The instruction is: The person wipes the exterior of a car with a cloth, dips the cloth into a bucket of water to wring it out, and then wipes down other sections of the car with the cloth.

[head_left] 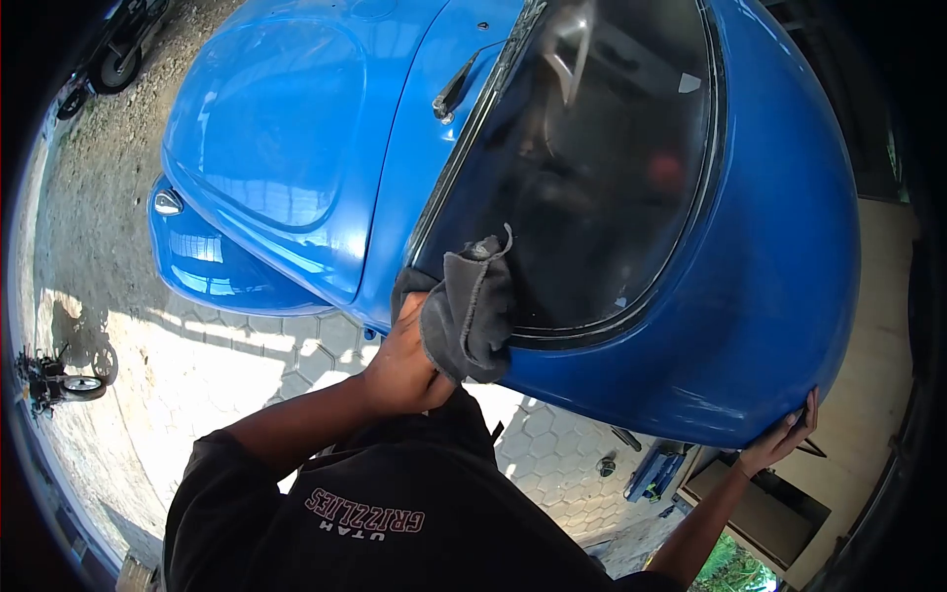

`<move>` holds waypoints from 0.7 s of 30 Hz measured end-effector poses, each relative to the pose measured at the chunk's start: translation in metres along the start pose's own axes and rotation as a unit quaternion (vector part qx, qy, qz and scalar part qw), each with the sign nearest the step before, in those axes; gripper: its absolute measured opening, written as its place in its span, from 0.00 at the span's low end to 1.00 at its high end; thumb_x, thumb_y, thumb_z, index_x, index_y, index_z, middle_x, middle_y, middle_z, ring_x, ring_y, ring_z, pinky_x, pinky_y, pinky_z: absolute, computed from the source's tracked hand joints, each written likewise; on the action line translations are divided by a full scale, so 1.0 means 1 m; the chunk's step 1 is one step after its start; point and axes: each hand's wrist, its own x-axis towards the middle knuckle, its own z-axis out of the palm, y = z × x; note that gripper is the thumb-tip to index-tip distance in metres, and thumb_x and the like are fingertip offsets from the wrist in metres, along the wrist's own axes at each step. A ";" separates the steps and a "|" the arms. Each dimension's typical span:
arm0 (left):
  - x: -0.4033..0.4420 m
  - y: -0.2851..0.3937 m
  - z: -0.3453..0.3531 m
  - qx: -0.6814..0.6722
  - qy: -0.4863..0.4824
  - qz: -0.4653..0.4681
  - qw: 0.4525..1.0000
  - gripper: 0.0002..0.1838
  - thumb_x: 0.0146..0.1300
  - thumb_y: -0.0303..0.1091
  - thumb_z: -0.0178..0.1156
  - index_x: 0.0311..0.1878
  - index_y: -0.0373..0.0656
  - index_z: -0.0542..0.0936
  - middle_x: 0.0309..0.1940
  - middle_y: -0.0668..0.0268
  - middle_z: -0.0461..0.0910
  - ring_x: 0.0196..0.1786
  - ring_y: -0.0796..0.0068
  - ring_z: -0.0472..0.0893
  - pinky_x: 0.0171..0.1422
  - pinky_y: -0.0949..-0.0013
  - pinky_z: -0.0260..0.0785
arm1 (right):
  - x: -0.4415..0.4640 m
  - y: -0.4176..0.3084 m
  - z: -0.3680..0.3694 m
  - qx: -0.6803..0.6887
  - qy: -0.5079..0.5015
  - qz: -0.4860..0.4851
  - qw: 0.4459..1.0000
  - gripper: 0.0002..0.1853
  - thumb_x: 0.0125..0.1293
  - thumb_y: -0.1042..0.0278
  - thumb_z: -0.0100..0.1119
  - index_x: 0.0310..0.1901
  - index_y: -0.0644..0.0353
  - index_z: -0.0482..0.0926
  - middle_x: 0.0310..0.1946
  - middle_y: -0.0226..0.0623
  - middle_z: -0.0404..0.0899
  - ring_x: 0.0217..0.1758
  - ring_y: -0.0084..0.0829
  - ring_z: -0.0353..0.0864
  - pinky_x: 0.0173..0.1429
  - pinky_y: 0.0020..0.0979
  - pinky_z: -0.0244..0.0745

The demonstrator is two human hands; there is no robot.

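My left hand [400,360] is closed around a bunched dark grey cloth [469,311]. The cloth is in front of the lower corner of a blue car's windshield [592,197], beside its black rubber seal; I cannot tell whether it touches the glass. Far to the right, my right hand [781,439] rests against the edge of the car's blue roof [769,237] with its fingers stretched out. Cloudy smears and reflections show on the dark glass, along with small pale patches.
The rounded blue hood [266,128] and a wiper arm [456,89] lie to the left. Motorcycles [64,385] stand at the far left. A wooden table [888,296] is at the right, with a blue object [656,474] near it. Hexagonal paving [538,439] covers the ground.
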 end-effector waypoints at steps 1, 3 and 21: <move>-0.020 -0.013 -0.005 0.015 -0.001 -0.030 0.999 0.25 0.65 0.24 0.69 0.67 0.37 0.86 0.74 0.41 0.80 0.75 0.30 0.77 0.82 0.34 0.64 | -0.001 -0.001 0.001 0.003 0.003 0.004 1.000 0.29 0.93 0.55 0.46 0.80 0.70 0.74 0.83 0.57 0.76 0.89 0.54 0.72 0.96 0.58 0.60; -0.050 -0.035 -0.015 0.045 0.013 -0.066 0.997 0.27 0.64 0.24 0.68 0.69 0.38 0.85 0.72 0.42 0.81 0.71 0.33 0.78 0.80 0.36 0.62 | 0.000 -0.002 0.003 0.006 0.005 0.011 1.000 0.29 0.93 0.55 0.46 0.80 0.70 0.75 0.83 0.57 0.76 0.88 0.54 0.73 0.96 0.58 0.60; 0.182 0.080 0.022 -0.112 -0.001 0.020 0.993 0.31 0.80 0.40 0.70 0.77 0.30 0.79 0.84 0.35 0.69 0.92 0.33 0.62 0.97 0.34 0.48 | -0.001 -0.001 0.001 0.013 0.006 0.002 1.000 0.30 0.95 0.53 0.43 0.80 0.71 0.75 0.83 0.56 0.75 0.89 0.54 0.72 0.95 0.59 0.61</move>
